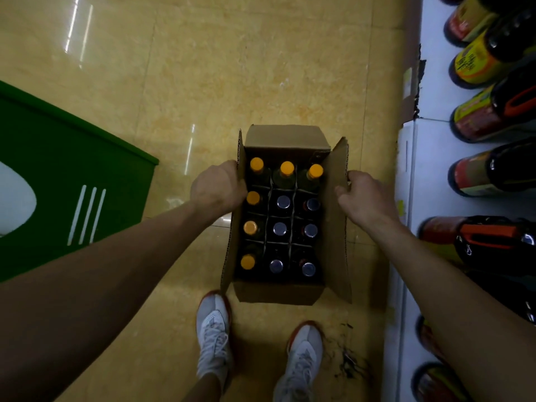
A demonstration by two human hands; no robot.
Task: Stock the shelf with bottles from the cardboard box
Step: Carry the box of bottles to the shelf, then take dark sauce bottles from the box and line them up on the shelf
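cardboard box (pixel 278 294) runs lengthwise between left hand (pixel 217 187) and right hand (pixel 365 195), each gripping a long edge; bottles (pixel 280 229) upright inside, shelf (pixel 432 91) nearer the right.

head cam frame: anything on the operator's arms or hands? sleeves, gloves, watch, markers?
Nothing worn that shows. Left forearm and right forearm are bare up to the frame edge, no sleeve in view. Left hand and right hand have no gloves; no watch, band, ring or marker visible on the sides that show. Only clothing in frame: white laced trainers with red-orange soles.
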